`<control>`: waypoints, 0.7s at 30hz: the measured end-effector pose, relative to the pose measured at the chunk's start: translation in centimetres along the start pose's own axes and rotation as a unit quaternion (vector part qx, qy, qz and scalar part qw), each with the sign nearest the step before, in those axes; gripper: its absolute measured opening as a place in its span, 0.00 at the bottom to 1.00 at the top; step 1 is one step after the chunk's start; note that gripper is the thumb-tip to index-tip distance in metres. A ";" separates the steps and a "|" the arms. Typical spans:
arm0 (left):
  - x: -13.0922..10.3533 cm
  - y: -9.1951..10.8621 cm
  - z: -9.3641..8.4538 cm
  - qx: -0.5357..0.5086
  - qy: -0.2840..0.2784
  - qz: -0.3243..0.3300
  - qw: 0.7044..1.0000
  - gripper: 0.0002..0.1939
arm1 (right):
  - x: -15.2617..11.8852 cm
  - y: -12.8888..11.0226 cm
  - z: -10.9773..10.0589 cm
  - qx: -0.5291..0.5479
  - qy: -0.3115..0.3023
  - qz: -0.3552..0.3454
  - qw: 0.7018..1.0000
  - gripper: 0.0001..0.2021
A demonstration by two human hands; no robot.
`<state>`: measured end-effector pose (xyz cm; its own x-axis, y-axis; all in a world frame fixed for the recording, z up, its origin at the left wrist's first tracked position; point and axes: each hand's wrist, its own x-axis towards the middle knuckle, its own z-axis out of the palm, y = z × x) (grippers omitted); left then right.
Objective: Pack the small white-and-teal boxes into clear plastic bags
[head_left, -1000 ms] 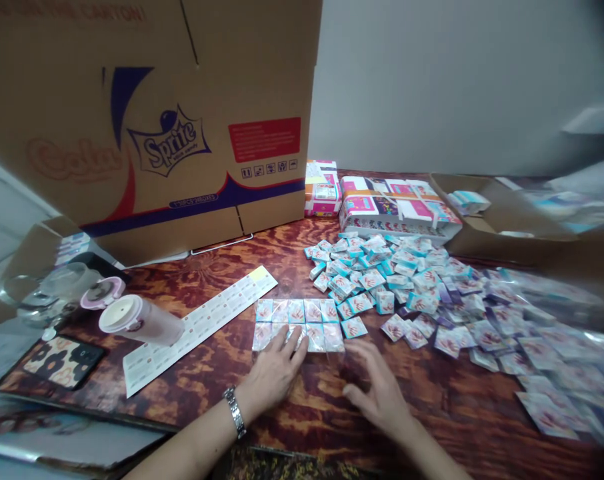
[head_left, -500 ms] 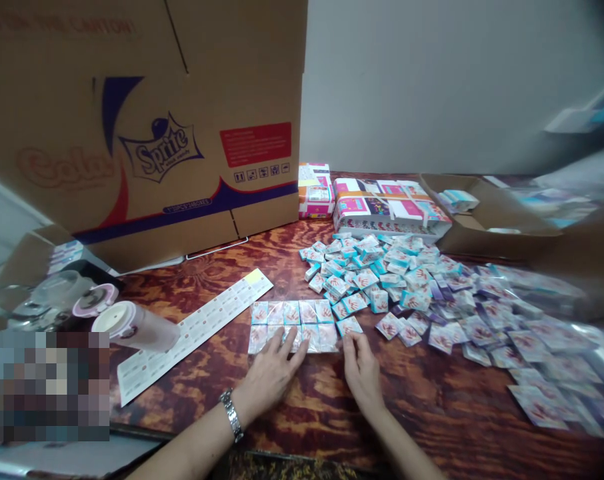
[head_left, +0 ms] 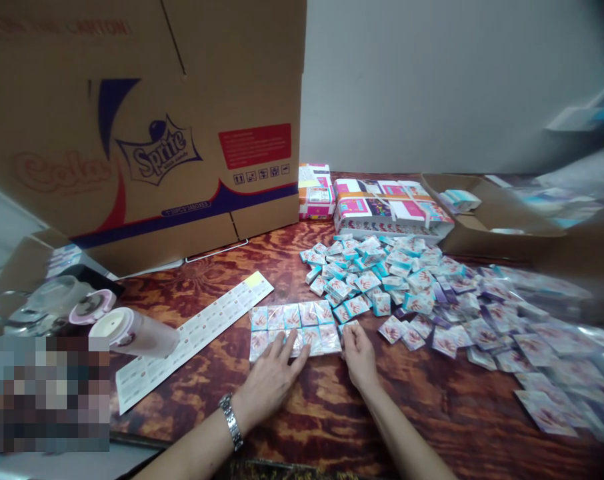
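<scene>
Two rows of small white, blue and lilac boxes lie side by side as a flat pack (head_left: 323,313) under shiny clear film. My left hand (head_left: 269,380), a metal watch on its wrist, rests with spread fingers on the pack's near row. At the right end of the pack, my right hand (head_left: 358,357) has its fingers curled together. What they pinch, if anything, is hidden. A small loose box peeks out just behind those fingers. Beyond, similar small boxes (head_left: 367,280) lie in a loose heap, each printed with a reddish hand-like picture.
Behind on the left stands a large carton (head_left: 207,80). A printed label sheet (head_left: 217,320) lies under a pinkish bottle (head_left: 149,333). Strapped pink-and-white bundles (head_left: 392,200) and an open cardboard box (head_left: 507,213) stand at the back. Purple-edged packets (head_left: 547,410) spread along the right.
My right hand's fingers have curled in more and now cover most of the small box by the pack's right end. The left hand stays on the pack.
</scene>
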<state>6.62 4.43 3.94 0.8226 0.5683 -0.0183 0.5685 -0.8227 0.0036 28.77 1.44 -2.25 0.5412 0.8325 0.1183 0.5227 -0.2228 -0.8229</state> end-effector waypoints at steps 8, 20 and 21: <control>0.2 0.7 0.2 0.007 0.015 -0.026 1.000 0.41 | 1.1 -0.2 -0.6 -0.094 -0.068 -0.011 0.993 0.14; 0.3 1.7 1.0 0.026 0.046 -0.036 0.998 0.39 | -3.0 -3.1 -2.5 -0.077 -0.042 -0.148 0.985 0.22; 0.3 1.8 1.0 0.024 0.047 -0.036 0.998 0.39 | -3.4 -3.2 -1.8 -0.072 -0.060 -0.154 0.984 0.24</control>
<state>7.87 3.16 2.91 0.7789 0.6225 0.0762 0.6263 -0.7785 -0.0418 26.41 -1.61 0.93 0.2661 0.9235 0.2762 0.7424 -0.0136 -0.6698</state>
